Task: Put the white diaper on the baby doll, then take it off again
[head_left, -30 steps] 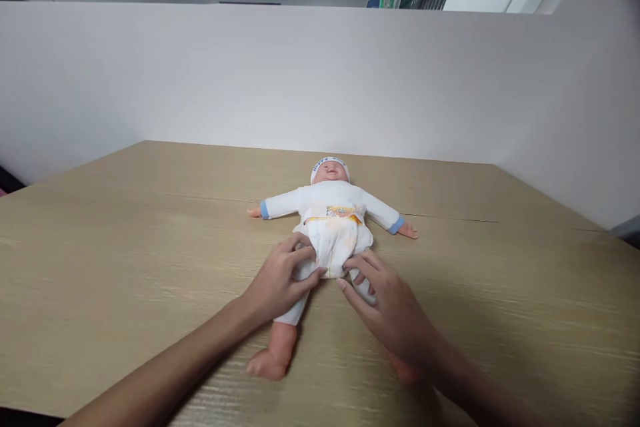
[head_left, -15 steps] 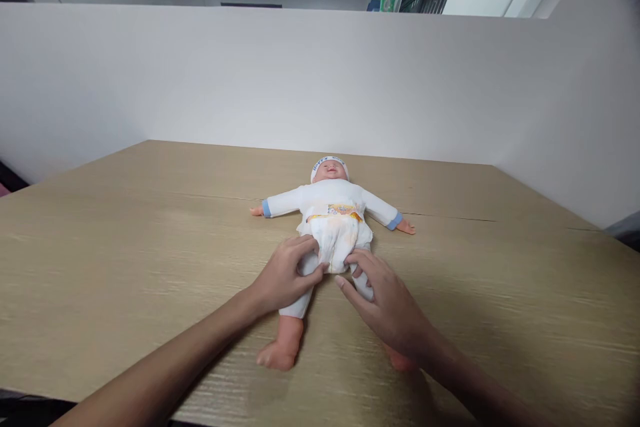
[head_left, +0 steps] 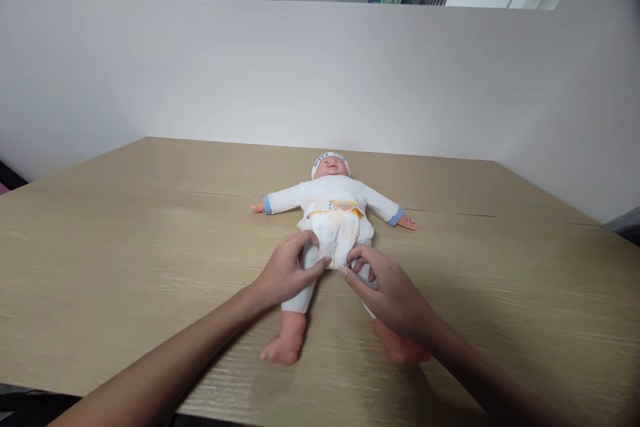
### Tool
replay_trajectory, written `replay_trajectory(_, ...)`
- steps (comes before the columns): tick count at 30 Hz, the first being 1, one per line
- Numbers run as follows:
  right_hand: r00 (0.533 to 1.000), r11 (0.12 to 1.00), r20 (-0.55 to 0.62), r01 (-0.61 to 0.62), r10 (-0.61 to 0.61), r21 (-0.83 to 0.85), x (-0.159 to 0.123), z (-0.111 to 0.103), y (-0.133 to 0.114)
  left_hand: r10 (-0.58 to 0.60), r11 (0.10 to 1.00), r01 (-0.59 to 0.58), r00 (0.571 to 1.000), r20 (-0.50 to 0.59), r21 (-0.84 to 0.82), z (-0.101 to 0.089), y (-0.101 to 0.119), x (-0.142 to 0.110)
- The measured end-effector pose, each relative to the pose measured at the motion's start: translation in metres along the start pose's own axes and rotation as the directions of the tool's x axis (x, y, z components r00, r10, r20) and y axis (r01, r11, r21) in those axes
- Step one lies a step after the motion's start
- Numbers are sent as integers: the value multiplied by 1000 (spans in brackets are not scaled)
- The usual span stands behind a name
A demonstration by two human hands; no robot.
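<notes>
Currently, the doll's [head_left: 333, 187] diaper [head_left: 336, 232], touched by half-curled left hand [head_left: 286, 271] and right hand [head_left: 394, 288], grip unclear, could be skewed by uneven tugging.

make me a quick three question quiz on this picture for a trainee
1. True or false: the doll lies face up on the table.
2. Which colour are the cuffs of its sleeves: (a) red, (b) blue, (c) black?
3. Which item covers the doll's hips, with the left hand and right hand at its lower sides?

Key: 1. True. 2. b. 3. The diaper.
</notes>
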State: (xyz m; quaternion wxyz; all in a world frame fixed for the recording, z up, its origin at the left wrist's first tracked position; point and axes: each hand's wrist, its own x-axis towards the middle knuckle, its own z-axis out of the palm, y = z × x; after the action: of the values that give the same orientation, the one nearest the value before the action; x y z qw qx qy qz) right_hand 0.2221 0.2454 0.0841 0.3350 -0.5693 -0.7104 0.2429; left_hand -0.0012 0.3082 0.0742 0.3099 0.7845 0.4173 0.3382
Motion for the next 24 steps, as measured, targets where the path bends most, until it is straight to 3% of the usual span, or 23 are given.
replay_trajectory(8,989,995,-131,-63,73,74,5,7,15,-45,979,45,999,5,-200,-3,-8,-1)
replay_trajectory(13,983,996,-165,-70,79,58,2,2,16,-176,923,162,984,-9,-348,1,-8,-3)
replay_trajectory(17,985,997,-157,-71,71,3,-1,-2,13,-215,925,195,976,-26,-327,3,-6,-5)
replay_trajectory(24,991,998,-128,21,-29,-67,-2,4,15,-149,975,156,987,59,-160,-5,6,-3)
